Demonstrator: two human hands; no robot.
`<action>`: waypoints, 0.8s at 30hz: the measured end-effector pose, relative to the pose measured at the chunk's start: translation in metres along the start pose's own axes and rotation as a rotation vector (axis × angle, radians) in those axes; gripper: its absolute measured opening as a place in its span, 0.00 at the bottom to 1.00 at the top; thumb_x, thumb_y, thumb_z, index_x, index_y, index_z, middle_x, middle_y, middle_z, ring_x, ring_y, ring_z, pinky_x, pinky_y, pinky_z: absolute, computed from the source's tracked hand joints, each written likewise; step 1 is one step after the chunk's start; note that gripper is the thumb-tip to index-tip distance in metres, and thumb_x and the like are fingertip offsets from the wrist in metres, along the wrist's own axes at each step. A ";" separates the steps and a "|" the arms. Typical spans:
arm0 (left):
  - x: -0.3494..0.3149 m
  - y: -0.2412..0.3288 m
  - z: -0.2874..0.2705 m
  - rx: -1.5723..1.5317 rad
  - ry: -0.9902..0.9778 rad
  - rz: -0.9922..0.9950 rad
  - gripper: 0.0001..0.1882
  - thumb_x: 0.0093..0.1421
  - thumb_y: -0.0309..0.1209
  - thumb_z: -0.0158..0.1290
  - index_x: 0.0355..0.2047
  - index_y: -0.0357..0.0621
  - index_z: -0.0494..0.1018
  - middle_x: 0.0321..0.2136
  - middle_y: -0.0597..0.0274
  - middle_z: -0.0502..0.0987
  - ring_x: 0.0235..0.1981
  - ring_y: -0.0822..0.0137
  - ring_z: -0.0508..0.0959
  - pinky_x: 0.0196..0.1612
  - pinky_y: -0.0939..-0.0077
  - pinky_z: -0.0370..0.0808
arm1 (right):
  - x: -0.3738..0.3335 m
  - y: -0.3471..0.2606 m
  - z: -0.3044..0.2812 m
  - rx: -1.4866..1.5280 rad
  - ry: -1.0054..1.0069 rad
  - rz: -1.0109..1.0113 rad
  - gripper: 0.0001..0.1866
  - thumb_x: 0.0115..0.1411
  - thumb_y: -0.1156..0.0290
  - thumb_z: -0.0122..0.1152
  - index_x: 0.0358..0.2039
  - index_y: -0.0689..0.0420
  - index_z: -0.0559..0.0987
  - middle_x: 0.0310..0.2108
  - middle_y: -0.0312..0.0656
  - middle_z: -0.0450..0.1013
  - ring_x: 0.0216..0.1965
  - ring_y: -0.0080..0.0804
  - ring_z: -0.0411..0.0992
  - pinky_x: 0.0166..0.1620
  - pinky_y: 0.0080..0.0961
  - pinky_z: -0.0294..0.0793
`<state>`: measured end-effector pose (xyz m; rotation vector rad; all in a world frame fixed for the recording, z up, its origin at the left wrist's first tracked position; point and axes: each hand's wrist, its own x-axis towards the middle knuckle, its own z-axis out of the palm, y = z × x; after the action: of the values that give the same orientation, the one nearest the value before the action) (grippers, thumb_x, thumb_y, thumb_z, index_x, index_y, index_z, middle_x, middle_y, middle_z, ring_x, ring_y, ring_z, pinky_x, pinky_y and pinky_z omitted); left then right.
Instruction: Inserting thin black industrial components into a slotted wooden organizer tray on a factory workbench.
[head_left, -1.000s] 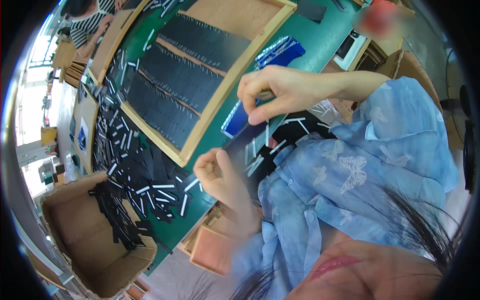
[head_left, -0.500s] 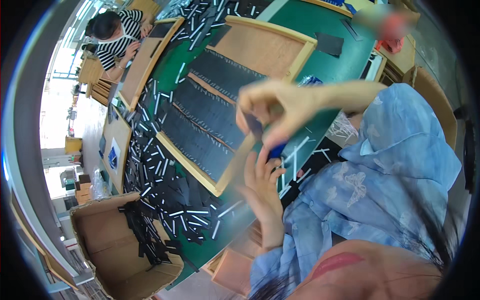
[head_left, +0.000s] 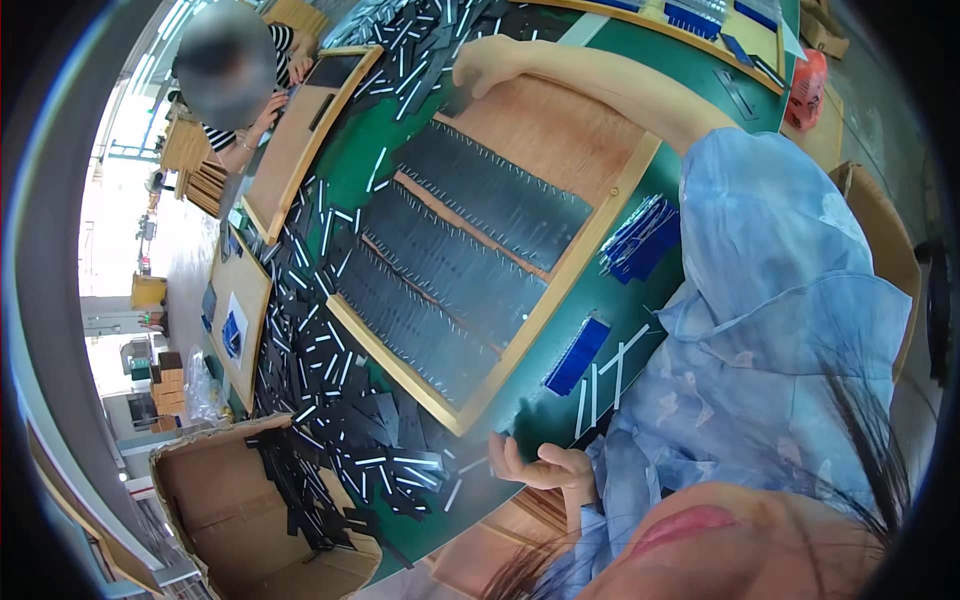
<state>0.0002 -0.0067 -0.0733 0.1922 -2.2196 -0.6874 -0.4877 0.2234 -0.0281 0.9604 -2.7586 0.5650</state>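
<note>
My right arm stretches over a wooden-framed board [head_left: 570, 120]. Its hand [head_left: 485, 66] is bent down at the far corner, beside a dark patch; the fingertips are blurred and hidden, so whether they grip it does not show. On the board lie black sheets [head_left: 450, 230] in rows, their edges lined with small light pins or teeth. My left hand [head_left: 545, 465] hovers near the front edge, palm up, fingers loosely curled and apart, with nothing visible in it. Closest to it are a blue strip with a toothed edge [head_left: 578, 355] and several thin white strips [head_left: 605, 375].
Black and white strips [head_left: 310, 340] cover much of the green table [head_left: 520, 395]. A cardboard box [head_left: 215, 500] holds more black strips. More blue toothed strips [head_left: 643, 238] lie right of the board. Across the table, a person [head_left: 225, 70] handles another framed board [head_left: 285, 160].
My hands have parted: the right, earlier near the left with a dark piece, has swung to the board's far corner. My left hand has dropped toward the front edge. The view shifted slightly.
</note>
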 end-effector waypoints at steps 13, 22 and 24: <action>-0.004 -0.002 0.002 0.032 -0.004 0.006 0.18 0.64 0.37 0.36 0.49 0.37 0.60 0.49 0.39 0.65 0.48 0.48 0.65 0.53 0.53 0.58 | 0.011 0.007 0.010 -0.013 -0.094 0.001 0.20 0.40 0.64 0.68 0.37 0.49 0.81 0.42 0.42 0.72 0.44 0.41 0.71 0.43 0.35 0.71; -0.002 -0.001 0.004 -0.007 0.005 -0.029 0.18 0.64 0.36 0.37 0.48 0.35 0.61 0.49 0.39 0.65 0.48 0.48 0.65 0.53 0.53 0.58 | 0.007 0.008 0.010 0.002 -0.043 -0.008 0.19 0.41 0.65 0.67 0.38 0.50 0.81 0.42 0.40 0.72 0.43 0.40 0.72 0.43 0.34 0.72; 0.000 0.000 0.004 0.022 -0.001 -0.009 0.19 0.64 0.36 0.38 0.48 0.34 0.61 0.49 0.38 0.65 0.48 0.47 0.65 0.52 0.53 0.59 | 0.007 0.006 0.008 0.000 -0.049 0.015 0.20 0.41 0.65 0.67 0.38 0.50 0.81 0.42 0.40 0.72 0.44 0.40 0.72 0.43 0.34 0.72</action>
<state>-0.0021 -0.0053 -0.0757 0.2131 -2.2292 -0.6686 -0.4972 0.2211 -0.0353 0.9674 -2.8115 0.5510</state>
